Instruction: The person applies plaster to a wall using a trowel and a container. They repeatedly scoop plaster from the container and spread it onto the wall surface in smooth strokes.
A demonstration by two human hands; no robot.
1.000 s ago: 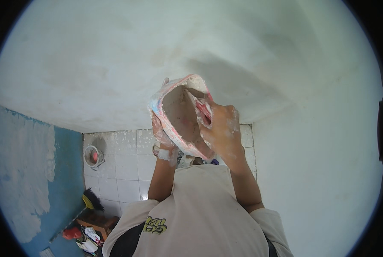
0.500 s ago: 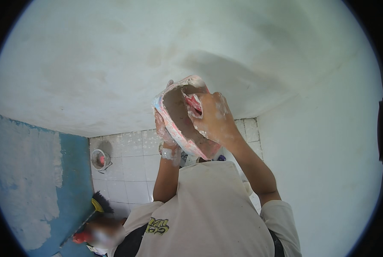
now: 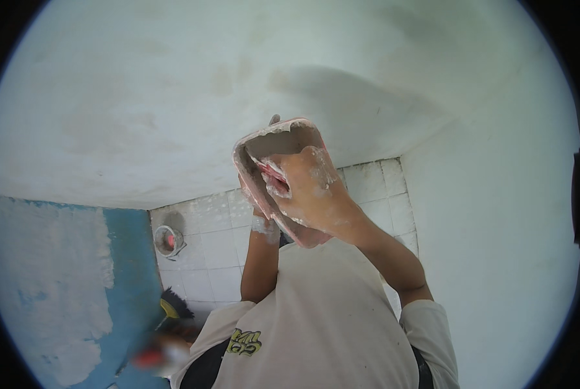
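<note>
My left hand grips an oblong tub from its left side and underneath. A fingertip shows past the far rim, and most of that hand is hidden behind the tub. Pinkish and whitish smears coat the tub's rim, and greyish residue lines its inside. My right hand, spattered with white paste, is closed around a red hand tool smeared with the same paste. It reaches into the tub, and the tool's working end cannot be made out.
A large whitish wall rises ahead, meeting another at right. Left, a blue wall is partly coated pale. On the tiled floor stand a small bucket with something red inside and a broom. A blurred person is at lower left.
The tub has tilted, so its opening faces me differently. My right hand has shifted slightly left and down within it, still gripping the red tool. The view has turned a little.
</note>
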